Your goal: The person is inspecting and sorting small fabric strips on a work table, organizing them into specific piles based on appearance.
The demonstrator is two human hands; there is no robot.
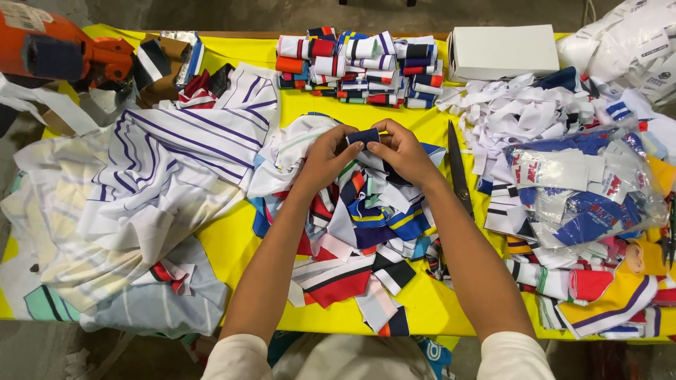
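My left hand and my right hand meet over the middle of a yellow table. Together they pinch a small dark blue fabric strip, one hand at each end. Just beneath them lies a loose heap of striped fabric scraps in red, blue, white and yellow. Black scissors lie flat on the table just right of my right hand.
Folded striped strips are stacked in rows at the back. A white box stands right of them. White striped cloth spreads on the left, an orange machine at far left. Bagged pieces and white scraps fill the right.
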